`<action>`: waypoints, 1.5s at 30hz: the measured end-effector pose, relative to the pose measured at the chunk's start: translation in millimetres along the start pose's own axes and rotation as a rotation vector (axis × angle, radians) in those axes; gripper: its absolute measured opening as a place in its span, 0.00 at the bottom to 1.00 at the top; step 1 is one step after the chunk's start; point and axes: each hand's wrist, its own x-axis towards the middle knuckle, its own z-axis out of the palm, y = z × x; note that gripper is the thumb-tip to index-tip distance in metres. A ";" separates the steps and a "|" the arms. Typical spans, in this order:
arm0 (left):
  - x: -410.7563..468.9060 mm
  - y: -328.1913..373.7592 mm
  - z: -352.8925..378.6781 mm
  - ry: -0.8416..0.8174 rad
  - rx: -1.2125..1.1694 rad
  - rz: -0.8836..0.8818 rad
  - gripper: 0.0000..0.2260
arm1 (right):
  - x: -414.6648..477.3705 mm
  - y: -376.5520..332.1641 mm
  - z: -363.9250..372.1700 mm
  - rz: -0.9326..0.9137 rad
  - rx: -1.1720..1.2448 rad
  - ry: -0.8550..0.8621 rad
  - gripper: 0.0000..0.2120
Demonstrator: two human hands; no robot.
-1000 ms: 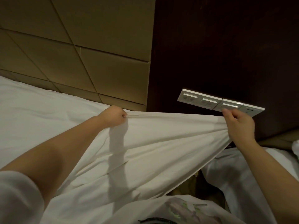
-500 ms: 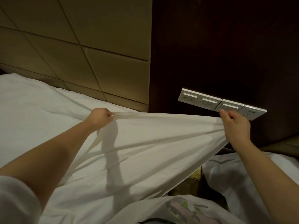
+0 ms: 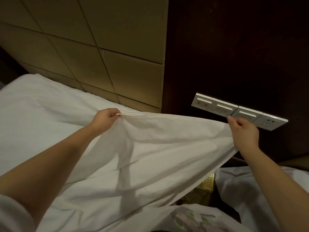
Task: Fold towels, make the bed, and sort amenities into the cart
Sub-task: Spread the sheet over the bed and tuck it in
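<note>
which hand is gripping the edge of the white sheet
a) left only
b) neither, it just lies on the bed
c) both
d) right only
c: the left hand pinches the white sheet near the padded headboard, and the right hand grips its corner, held up in front of the switch panel.

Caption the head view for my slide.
Left hand and right hand pinch a white sheet by its edge, holding it above the bed beside the headboard.
</note>
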 end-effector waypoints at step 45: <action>-35.2 -65.0 -62.2 -0.157 0.229 0.466 0.10 | -83.0 -178.1 207.4 -0.676 -0.565 -0.773 0.11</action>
